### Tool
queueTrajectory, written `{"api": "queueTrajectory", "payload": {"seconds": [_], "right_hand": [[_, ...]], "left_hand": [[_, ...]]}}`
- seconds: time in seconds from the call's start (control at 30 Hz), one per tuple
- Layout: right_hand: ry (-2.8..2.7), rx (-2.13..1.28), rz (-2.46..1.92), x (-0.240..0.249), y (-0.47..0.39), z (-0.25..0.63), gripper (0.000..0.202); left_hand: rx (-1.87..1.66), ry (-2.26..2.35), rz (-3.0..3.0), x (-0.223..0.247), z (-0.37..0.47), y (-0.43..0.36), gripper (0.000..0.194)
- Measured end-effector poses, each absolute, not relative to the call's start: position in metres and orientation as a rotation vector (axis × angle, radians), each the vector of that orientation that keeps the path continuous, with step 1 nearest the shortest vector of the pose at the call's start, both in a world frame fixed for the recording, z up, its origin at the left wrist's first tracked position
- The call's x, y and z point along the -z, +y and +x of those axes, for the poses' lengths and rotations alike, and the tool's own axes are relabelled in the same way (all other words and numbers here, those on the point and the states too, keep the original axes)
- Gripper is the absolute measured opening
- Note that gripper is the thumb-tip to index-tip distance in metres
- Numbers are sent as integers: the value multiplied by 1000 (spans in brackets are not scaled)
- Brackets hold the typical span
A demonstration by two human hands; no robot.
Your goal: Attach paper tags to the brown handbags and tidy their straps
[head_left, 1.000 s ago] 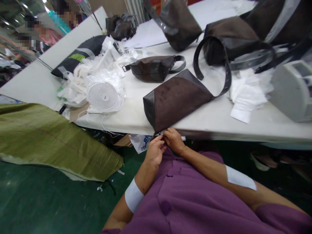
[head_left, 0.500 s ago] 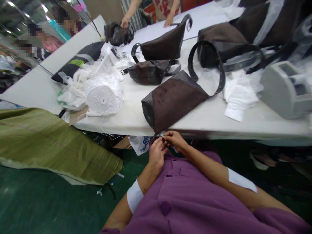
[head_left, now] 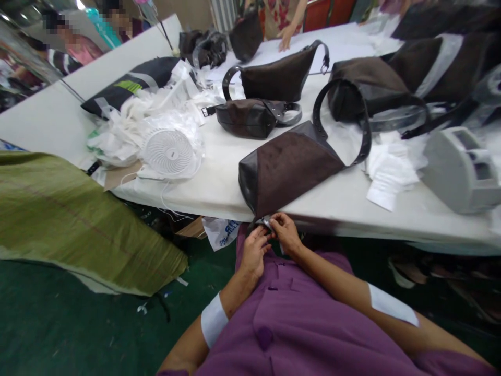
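Note:
A dark brown handbag (head_left: 295, 169) with black end panels lies on its side at the table's front edge. Its long black strap (head_left: 365, 122) loops up to the right. From the near corner, a short strap end with a shiny, buckle-like piece (head_left: 266, 221) hangs over the edge. My right hand (head_left: 287, 233) pinches this shiny piece between thumb and fingers. Just beside it, my left hand (head_left: 255, 251) has its fingers curled in at the strap end. The fingertips hide exactly what the left hand grips.
Two more brown bags, one small (head_left: 246, 119) and one upright (head_left: 279, 75), stand behind. A white fan (head_left: 170, 151) and plastic wrapping are to the left. White cloths (head_left: 391, 169) and a grey tape dispenser (head_left: 457, 169) are on the right. Across the table stands another person (head_left: 287, 36).
My hands stay at the strap end, with only small finger movement. The view has shifted slightly. Across the table, a dark bag now stands raised where the other person's hand rested on black bags.

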State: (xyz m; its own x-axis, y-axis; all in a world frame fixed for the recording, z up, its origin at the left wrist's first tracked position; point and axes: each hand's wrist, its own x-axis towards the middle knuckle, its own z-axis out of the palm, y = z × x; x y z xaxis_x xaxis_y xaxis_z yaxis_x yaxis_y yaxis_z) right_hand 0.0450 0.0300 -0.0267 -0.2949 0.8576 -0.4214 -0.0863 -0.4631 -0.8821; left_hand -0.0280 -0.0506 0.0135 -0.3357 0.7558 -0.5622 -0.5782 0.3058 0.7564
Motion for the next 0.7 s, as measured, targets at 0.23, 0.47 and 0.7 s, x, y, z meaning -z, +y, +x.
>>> {"api": "queueTrajectory", "payload": {"seconds": [0.23,0.47,0.7], "right_hand": [[-1343,-1692,-1314,30,32,46,19],[-1069,-2349,-1338,18,50,35,12],[-1170,-2233,-1249,14,48,37,15]], "left_hand": [[-1241,1392,384,-29,-36,-81,49],[-1256,1540,480,-10,-64,-100,53],[-1495,1683,336,-2,-80,-80,52]]}}
